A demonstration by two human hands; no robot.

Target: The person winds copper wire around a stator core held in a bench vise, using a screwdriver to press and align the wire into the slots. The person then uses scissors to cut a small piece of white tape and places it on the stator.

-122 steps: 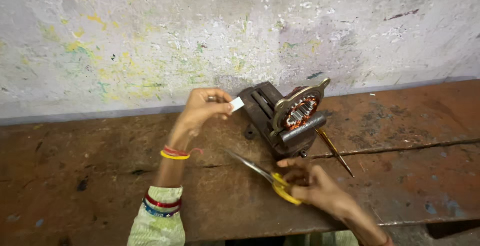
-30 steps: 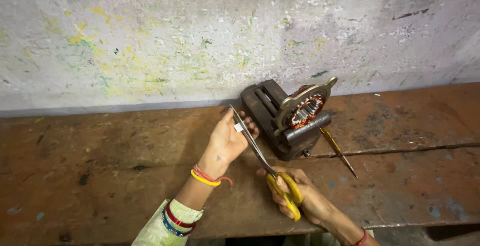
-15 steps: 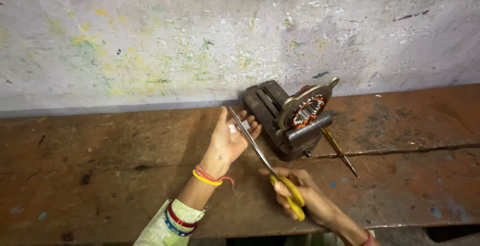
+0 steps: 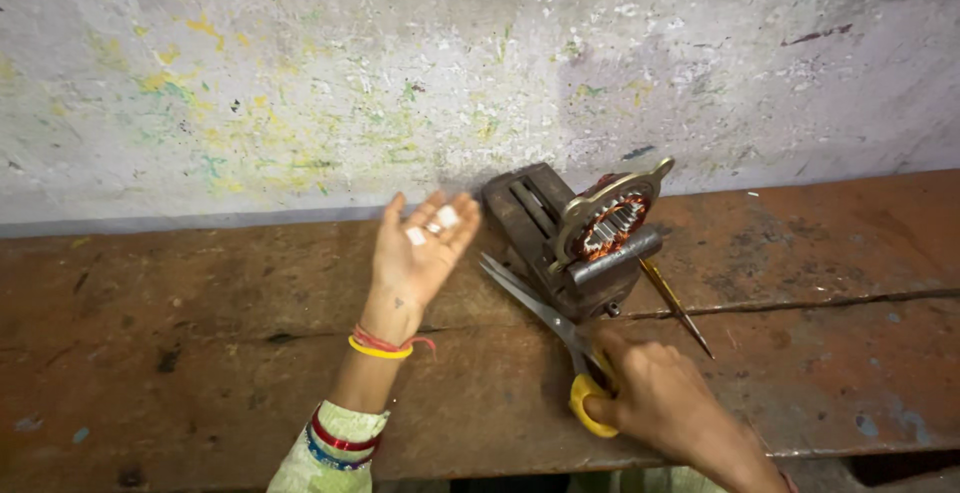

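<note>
Head view: left hand (image 4: 420,248) lying palm-up, fingers spread, carrying two small white pieces (image 4: 432,225) beside the vise (image 4: 560,243). Right hand (image 4: 655,398) gripping closed yellow-handled scissors (image 4: 545,323), resting on the bench (image 4: 200,353).

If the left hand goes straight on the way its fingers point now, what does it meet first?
Probably the paint-spattered wall. The left hand points up and away, passing left of the vise, though depth is unclear.
</note>
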